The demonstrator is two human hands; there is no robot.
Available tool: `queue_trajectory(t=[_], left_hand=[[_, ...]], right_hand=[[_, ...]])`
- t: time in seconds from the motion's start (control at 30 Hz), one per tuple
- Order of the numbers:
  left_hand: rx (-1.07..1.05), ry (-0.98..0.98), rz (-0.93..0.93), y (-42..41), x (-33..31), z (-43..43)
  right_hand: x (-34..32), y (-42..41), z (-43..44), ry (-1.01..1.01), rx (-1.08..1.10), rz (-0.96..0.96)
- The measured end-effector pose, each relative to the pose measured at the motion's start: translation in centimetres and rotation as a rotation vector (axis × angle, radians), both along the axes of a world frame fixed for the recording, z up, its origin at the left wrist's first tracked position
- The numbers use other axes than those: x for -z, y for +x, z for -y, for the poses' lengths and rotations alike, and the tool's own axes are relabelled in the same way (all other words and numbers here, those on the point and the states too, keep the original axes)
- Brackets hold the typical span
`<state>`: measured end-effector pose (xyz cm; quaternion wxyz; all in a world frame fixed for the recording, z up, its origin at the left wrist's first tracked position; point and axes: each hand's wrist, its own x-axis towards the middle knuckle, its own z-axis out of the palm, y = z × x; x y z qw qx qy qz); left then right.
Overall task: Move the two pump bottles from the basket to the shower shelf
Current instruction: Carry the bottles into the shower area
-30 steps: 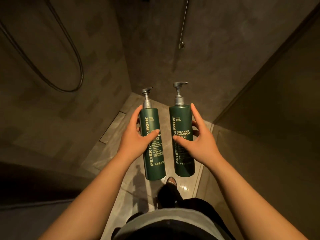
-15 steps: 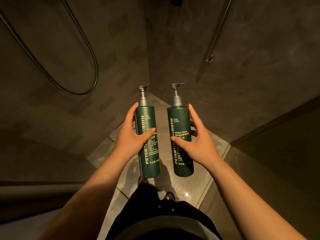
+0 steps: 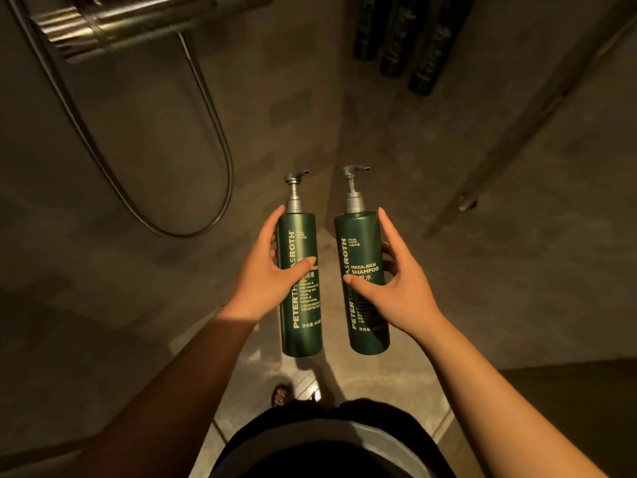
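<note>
Two dark green pump bottles with grey pumps are held upright in front of me, side by side and a little apart. My left hand [image 3: 263, 270] grips the left pump bottle [image 3: 301, 312], whose label is partly covered by my thumb. My right hand [image 3: 400, 288] grips the right pump bottle [image 3: 362, 250], labelled shampoo. Both hang in the air above the shower floor. No basket is in view. The shelf surface itself cannot be made out.
Several dark bottles [image 3: 396, 36] stand high on the wall at the top right. A metal shower fitting [image 3: 113, 19] with a looping hose [image 3: 193, 201] is at the upper left. A slanted metal bar [image 3: 517, 132] runs along the right wall. My foot [image 3: 281, 395] is on the tiled floor.
The view has tilted upward and turned: the shower fitting and the dark bottles on the wall have come into sight. Both hands keep the same hold on the bottles.
</note>
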<state>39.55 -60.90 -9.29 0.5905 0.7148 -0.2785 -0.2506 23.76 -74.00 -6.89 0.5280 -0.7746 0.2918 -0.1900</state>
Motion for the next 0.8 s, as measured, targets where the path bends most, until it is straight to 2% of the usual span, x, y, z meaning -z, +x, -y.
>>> queue_trajectory(t=[0.17, 0.5, 0.7, 0.8], left_hand=[[-0.116, 0.015, -0.003, 3.4, 0.2, -1.2], [-0.611, 0.152, 0.021, 6.5, -0.1, -5.1], [-0.92, 0.142, 0.051, 6.2, -1.6, -5.0], [-0.989, 0.135, 0.058, 5.8, -2.1, -4.9]], right_hand=[[0.1, 5.4, 0.6, 0.021, -0.173, -0.004], [0.6, 17.5, 1.3, 0.114, -0.658, 0.005], [-0.5, 23.8, 1.4, -0.015, -0.998, 0.007], [-0.1, 26.0, 1.4, 0.002, -1.072, -0.013]])
